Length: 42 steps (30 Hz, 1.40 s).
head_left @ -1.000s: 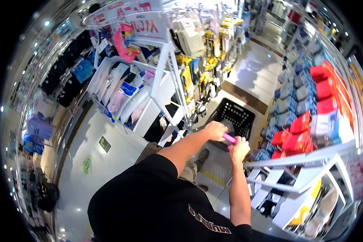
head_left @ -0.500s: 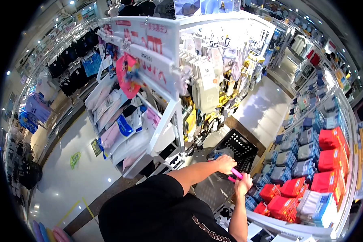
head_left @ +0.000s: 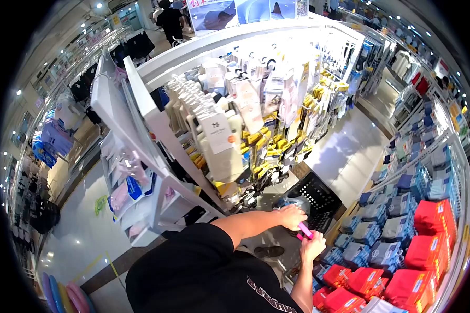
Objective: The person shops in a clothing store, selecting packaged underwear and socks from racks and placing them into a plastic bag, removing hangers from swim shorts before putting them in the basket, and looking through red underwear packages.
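Both of my hands hold the pink handle [head_left: 305,230] of a black shopping cart. My left hand [head_left: 292,216] is closed around its far end, and my right hand [head_left: 313,246] is wrapped round the nearer end. A short stretch of pink shows between them. Beyond the hands is the cart's black perforated basket [head_left: 326,196], with a clear plastic-looking item [head_left: 293,202] by my left hand that I cannot make out well. One dark shoe [head_left: 269,251] shows below my left forearm.
Packaged socks [head_left: 220,138] hang on a white rack ahead. To the right, a shelf holds red packs [head_left: 422,255] and blue-grey packs [head_left: 386,227]. A white display stand [head_left: 141,208] is close on the left. A pale tiled aisle [head_left: 344,136] runs ahead; a person [head_left: 169,22] is far off.
I have moved forward along the aisle with the cart. The sign on the display stand has turned edge-on, and the hanging socks look nearer. Both hands keep their hold on the handle.
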Each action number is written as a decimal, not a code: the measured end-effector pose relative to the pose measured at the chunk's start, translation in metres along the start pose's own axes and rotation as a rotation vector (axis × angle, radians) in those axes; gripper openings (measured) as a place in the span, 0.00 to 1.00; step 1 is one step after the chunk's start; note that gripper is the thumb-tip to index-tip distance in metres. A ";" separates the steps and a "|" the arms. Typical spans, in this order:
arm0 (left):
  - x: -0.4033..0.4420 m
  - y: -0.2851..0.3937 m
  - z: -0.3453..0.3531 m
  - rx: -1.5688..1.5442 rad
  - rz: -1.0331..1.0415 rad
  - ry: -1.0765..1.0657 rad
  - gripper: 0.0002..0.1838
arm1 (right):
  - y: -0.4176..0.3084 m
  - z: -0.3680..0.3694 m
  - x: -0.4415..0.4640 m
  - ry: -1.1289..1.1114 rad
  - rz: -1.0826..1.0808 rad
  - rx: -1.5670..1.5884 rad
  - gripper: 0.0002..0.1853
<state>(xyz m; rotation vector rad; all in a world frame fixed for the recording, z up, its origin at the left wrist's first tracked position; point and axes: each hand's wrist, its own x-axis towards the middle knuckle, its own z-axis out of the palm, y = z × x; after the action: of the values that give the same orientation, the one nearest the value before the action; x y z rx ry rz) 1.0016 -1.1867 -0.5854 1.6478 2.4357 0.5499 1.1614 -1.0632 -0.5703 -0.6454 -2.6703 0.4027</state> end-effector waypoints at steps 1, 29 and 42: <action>0.013 -0.003 -0.004 0.009 0.003 0.005 0.22 | 0.003 0.000 0.012 0.025 -0.031 0.010 0.12; 0.265 0.218 -0.291 -0.896 1.410 0.213 0.10 | 0.091 -0.020 0.206 -0.217 -0.076 0.205 0.20; 0.273 0.231 -0.311 -1.619 1.632 0.162 0.18 | 0.096 -0.004 0.212 -0.085 0.257 0.224 0.28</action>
<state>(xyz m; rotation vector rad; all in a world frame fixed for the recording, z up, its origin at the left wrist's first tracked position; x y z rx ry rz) 0.9958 -0.9269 -0.1893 1.9126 -0.3841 1.8865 1.0239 -0.8782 -0.5414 -0.9208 -2.5737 0.8026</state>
